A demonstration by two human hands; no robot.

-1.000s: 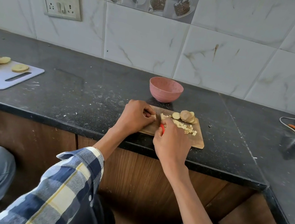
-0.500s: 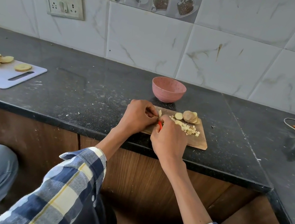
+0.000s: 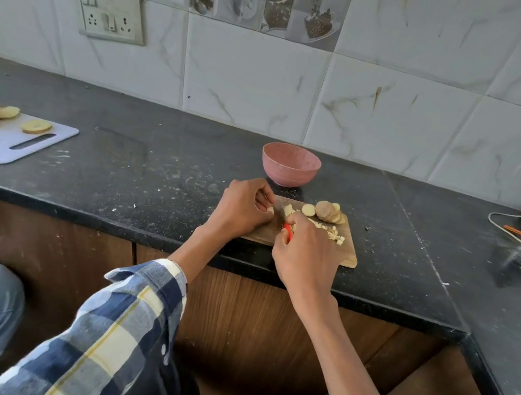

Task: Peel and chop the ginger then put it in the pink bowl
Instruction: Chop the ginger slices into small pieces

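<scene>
Ginger (image 3: 326,211) lies on the small rectangular wooden board (image 3: 345,254): pale round slices stacked at its far edge, tiny cream cubes (image 3: 335,236) heaped toward its right side. At the board's left end my left hand (image 3: 243,208) curls its fingers down on a pale piece, pinning it. My right hand (image 3: 306,257) grips the red-handled knife (image 3: 284,224), its thin dark blade angled between my hands. Just beyond the board's far edge stands the round, matte speckled pink bowl (image 3: 289,169), on the black flecked stone counter (image 3: 151,178)
</scene>
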